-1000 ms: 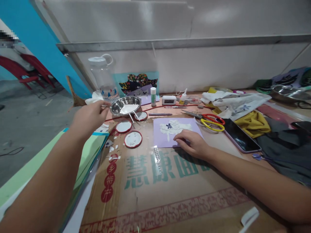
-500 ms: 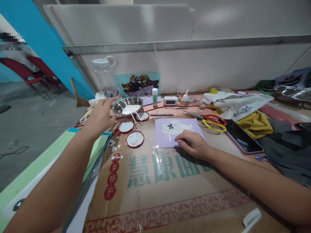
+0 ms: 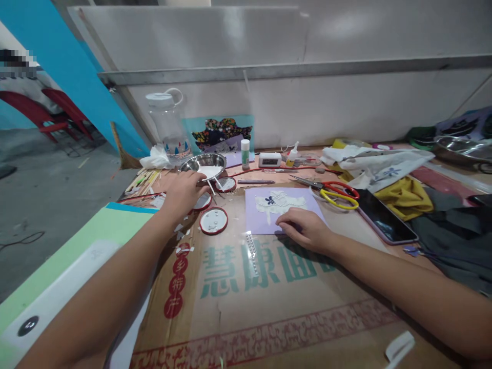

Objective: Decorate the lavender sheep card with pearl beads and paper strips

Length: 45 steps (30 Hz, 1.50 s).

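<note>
Cardboard sheet (image 3: 269,292) covers the bench, with a lilac card (image 3: 253,221) on its far half. Steel bowl (image 3: 203,165) stands left of the card and beyond it. Right hand (image 3: 305,229) rests on the card's near edge, fingers loosely bent, gripping nothing. Left hand (image 3: 184,192) is left of the card beside the bowl's rim, curled over a red-rimmed lid (image 3: 204,203); can't tell if it grips anything.

Left hand (image 3: 185,192): mine, fingers just beside the steel bowl (image 3: 203,162). Right hand (image 3: 307,229): mine, resting on the purple card (image 3: 254,221). Scissors (image 3: 335,193): near the card, on the counter.
</note>
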### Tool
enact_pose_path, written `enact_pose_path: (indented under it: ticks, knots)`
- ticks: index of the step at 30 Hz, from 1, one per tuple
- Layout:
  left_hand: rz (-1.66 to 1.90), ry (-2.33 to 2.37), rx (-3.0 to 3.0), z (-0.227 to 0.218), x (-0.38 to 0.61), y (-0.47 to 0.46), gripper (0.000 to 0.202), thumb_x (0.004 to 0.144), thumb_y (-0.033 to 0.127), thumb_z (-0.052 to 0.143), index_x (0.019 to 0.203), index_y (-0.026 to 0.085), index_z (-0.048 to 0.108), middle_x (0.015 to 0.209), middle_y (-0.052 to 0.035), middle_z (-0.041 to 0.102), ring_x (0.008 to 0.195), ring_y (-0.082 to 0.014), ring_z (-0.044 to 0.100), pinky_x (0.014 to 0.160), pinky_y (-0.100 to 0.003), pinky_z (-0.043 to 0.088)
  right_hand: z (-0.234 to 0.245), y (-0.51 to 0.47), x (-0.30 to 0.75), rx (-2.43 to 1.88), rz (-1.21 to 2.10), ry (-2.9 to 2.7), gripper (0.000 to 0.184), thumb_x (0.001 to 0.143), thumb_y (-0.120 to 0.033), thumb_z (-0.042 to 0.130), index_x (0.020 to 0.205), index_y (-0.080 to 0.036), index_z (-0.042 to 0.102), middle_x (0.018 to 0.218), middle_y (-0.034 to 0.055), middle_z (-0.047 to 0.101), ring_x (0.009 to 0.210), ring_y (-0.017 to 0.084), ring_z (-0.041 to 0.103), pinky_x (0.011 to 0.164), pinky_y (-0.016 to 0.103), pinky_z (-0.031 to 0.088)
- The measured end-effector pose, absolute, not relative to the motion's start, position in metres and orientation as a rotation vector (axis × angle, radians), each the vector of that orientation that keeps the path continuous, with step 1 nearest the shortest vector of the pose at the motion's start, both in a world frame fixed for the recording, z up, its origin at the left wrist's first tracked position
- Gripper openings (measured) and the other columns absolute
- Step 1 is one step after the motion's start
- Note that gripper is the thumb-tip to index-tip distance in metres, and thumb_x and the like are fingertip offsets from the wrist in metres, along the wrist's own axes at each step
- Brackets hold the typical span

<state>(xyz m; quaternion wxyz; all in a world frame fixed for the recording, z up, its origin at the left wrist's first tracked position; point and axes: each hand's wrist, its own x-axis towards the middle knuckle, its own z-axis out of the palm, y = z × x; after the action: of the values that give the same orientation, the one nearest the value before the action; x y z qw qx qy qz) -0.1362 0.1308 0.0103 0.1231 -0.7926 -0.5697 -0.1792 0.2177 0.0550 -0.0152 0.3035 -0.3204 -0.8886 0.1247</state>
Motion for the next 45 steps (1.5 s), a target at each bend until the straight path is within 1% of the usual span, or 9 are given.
enact_pose_path:
  ticks: [10, 17, 21, 29, 33, 36, 38, 41, 45]
  knots:
    - [-0.566, -1.68, -2.319, 0.009, -0.133, 0.133, 0.03, 0.098, 0.034, 0.045, 0.099, 0.018, 0.071, 0.102, -0.0127, 0.071, 0.099, -0.0299, 0.063, 0.088, -0.04, 0.043, -0.008, 0.055, 0.219, -0.832, 0.345, -2.475, 0.019, 0.097, -0.025, 0.051, 0.097, -0.018, 0.068, 0.083, 0.0071, 0.073, 0.075, 0.019, 0.065, 0.069, 0.03, 0.048]
    - [-0.829, -1.831, -2.269, 0.003, -0.133, 0.137, 0.026, 0.095, 0.034, 0.047, 0.098, 0.019, 0.068, 0.101, -0.0085, 0.074, 0.095, -0.0249, 0.065, 0.083, -0.034, 0.044, 0.043, 0.046, 0.229, -0.853, 1.046, -2.795, 0.014, 0.096, -0.028, 0.06, 0.104, -0.025, 0.071, 0.093, 0.0, 0.076, 0.077, 0.013, 0.069, 0.065, 0.023, 0.05]
    - [-0.996, -1.855, -2.205, 0.005, -0.134, 0.137, 0.023, 0.093, 0.034, 0.049, 0.094, 0.019, 0.067, 0.098, -0.0074, 0.074, 0.088, -0.0227, 0.065, 0.08, -0.032, 0.045, 0.056, 0.018, 0.211, -0.813, 1.042, -2.754, 0.016, 0.095, -0.032, 0.063, 0.106, -0.022, 0.07, 0.101, 0.003, 0.074, 0.089, 0.015, 0.068, 0.077, 0.025, 0.052]
    - [-1.082, -1.589, -2.261, 0.034, -0.108, 0.103, 0.019, 0.093, 0.033, 0.053, 0.09, 0.021, 0.067, 0.094, -0.0055, 0.074, 0.088, -0.0229, 0.066, 0.08, -0.033, 0.047, 0.022, -0.01, 0.164, -0.75, 0.408, -2.893, 0.078, 0.085, -0.056, 0.07, 0.145, -0.012, 0.048, 0.147, 0.024, 0.048, 0.131, 0.036, 0.049, 0.106, 0.051, 0.043]
    - [-0.972, -1.434, -2.441, 0.036, -0.094, 0.077, 0.022, 0.095, 0.033, 0.051, 0.091, 0.02, 0.068, 0.09, -0.0056, 0.074, 0.087, -0.0233, 0.067, 0.081, -0.035, 0.047, 0.021, 0.001, 0.176, -0.509, 0.61, -2.905, 0.037, 0.094, -0.046, 0.063, 0.109, -0.014, 0.072, 0.129, 0.0151, 0.062, 0.123, 0.025, 0.055, 0.104, 0.039, 0.045]
    - [-0.946, -1.343, -2.517, 0.029, -0.086, 0.061, 0.02, 0.095, 0.031, 0.053, 0.091, 0.019, 0.067, 0.094, -0.0066, 0.074, 0.09, -0.0237, 0.067, 0.081, -0.035, 0.048, 0.028, 0.005, 0.188, -0.458, 0.703, -2.877, 0.023, 0.096, -0.035, 0.062, 0.088, -0.015, 0.072, 0.118, 0.0102, 0.065, 0.11, 0.019, 0.06, 0.096, 0.031, 0.049]
    - [-0.931, -1.231, -2.568, 0.024, -0.08, 0.053, 0.016, 0.095, 0.027, 0.054, 0.089, 0.018, 0.066, 0.092, -0.0063, 0.074, 0.087, -0.023, 0.067, 0.08, -0.035, 0.049, 0.028, 0.001, 0.193, -0.625, 0.53, -2.85, 0.024, 0.092, -0.038, 0.067, 0.094, -0.015, 0.07, 0.119, 0.0127, 0.063, 0.108, 0.022, 0.059, 0.092, 0.036, 0.05]
    - [-0.932, -1.058, -2.592, 0.018, -0.071, 0.043, 0.01, 0.094, 0.02, 0.056, 0.09, 0.018, 0.065, 0.09, -0.0055, 0.074, 0.085, -0.0219, 0.066, 0.08, -0.035, 0.049, 0.024, -0.016, 0.196, -0.951, 0.172, -2.83, 0.046, 0.086, -0.044, 0.073, 0.116, -0.01, 0.064, 0.111, 0.017, 0.062, 0.097, 0.027, 0.058, 0.081, 0.041, 0.05]
    - [-0.92, -1.023, -2.63, 0.009, -0.064, 0.034, 0.008, 0.094, 0.019, 0.057, 0.092, 0.018, 0.065, 0.089, -0.005, 0.073, 0.084, -0.0213, 0.065, 0.08, -0.035, 0.048, 0.018, -0.03, 0.197, -0.969, 0.095, -2.932, 0.031, 0.095, -0.018, 0.061, 0.126, -0.011, 0.06, 0.103, 0.0132, 0.064, 0.087, 0.023, 0.057, 0.074, 0.037, 0.048]
